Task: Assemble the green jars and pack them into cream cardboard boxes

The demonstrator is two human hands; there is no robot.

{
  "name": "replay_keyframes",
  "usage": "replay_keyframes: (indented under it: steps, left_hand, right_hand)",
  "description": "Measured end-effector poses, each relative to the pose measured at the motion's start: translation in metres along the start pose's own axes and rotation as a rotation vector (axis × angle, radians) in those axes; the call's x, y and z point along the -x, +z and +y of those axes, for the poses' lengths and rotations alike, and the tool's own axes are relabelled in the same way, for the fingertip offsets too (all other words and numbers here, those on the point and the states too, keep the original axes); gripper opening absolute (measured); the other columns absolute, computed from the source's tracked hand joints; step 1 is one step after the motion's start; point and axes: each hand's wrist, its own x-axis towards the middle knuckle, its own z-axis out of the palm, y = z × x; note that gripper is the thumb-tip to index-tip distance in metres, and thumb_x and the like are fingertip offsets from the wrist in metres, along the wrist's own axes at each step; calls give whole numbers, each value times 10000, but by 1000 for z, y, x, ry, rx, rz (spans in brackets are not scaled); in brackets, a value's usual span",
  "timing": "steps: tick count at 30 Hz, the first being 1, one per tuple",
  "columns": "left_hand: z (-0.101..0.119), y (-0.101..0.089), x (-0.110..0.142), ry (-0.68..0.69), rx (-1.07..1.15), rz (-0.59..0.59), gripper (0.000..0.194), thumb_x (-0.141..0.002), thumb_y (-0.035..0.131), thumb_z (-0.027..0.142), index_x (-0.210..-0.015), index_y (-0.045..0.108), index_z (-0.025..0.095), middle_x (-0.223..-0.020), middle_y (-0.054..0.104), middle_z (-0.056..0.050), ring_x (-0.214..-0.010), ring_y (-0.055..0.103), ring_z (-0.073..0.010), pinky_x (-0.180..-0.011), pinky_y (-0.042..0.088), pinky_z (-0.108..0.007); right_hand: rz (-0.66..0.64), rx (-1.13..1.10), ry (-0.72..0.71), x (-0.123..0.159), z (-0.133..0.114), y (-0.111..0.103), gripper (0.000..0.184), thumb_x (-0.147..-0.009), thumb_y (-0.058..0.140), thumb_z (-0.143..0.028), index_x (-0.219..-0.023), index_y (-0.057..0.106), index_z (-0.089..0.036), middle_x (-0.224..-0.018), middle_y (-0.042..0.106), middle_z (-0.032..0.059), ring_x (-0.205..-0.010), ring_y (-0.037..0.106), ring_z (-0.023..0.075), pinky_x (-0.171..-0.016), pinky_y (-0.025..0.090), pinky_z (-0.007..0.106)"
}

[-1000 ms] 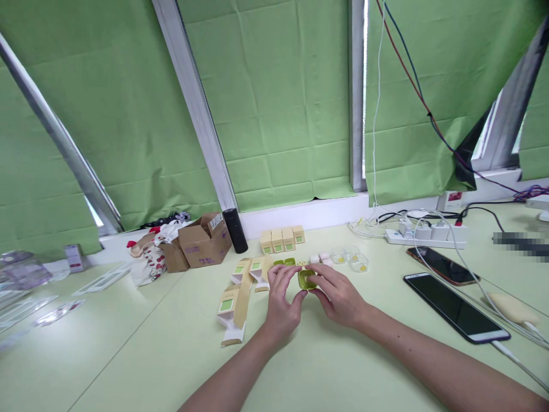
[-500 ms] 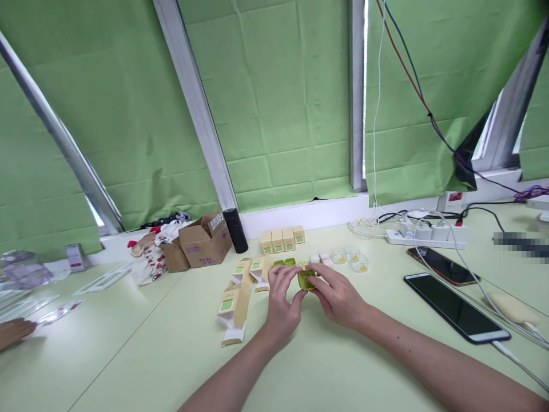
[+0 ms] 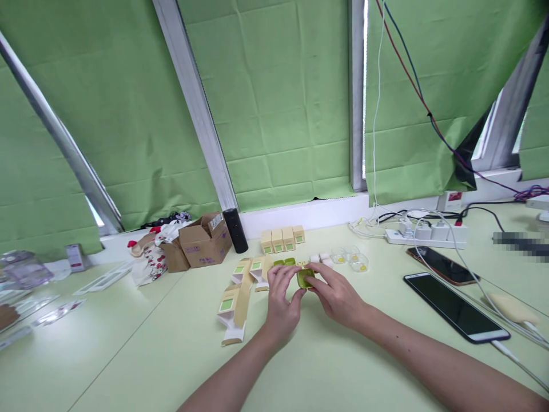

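“Near the middle of the pale green tabletop [image 3: 163,360], what are you holding?”

“A small, square green case [image 3: 302,279], its hollow side facing me. My left hand [image 3: 283,303] pinches its left side, fingertips at the upper edge and thumb near the lower corner. My right hand [image 3: 341,294] grips the right side, and one fingertip appears to reach into the hollow.”

“Why hold it with both?”

“I'd judge that pinching at opposite sides steadies so small a thing and leaves its face in my sight, palms out of the way. The case sits between my two sets of fingertips, beyond my wrists. Whether its underside touches the tabletop, I can't tell.”

“And what lies around it?”

“Just beyond, near my left fingers, two green pieces [image 3: 290,261] lie side by side. To the left are opened cartons [image 3: 227,303], flaps spread; farther back, four small boxes [image 3: 278,241] stand in a row. Past my right hand are pale pink pieces [image 3: 323,257] and clear containers [image 3: 358,263] with something yellow inside.”

“Any sense in that layout?”

“Like sits with like, which seems meant to keep each kind separate and within reach. Two phones [image 3: 457,306] lie well to the right.”
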Motion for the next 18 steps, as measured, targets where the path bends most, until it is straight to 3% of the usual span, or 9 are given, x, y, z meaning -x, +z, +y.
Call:
replay_keyframes:
  steps: [9,18]
  left_hand:
    - [2,0,-1,-12,12,3,413,-935,650,133,-1315,659,297,-1287,676,-87,-1320,493,-292,-1109,462,-514]
    - [-2,1,2,0,-6,6,419,-948,646,142,-1335,648,302,-1293,663,-94,-1312,494,-306,-1110,454,-542]
  right_hand:
    - [46,-17,5,2,1,1,309,-1000,518,-59,-1248,634,-202,-1340,665,186,-1225,678,303,-896,647,452]
    - [11,-39,-4,-1,-1,-1,377,-995,455,-31,-1304,591,-197,-1331,641,205,-1233,656,316,-884,643,466]
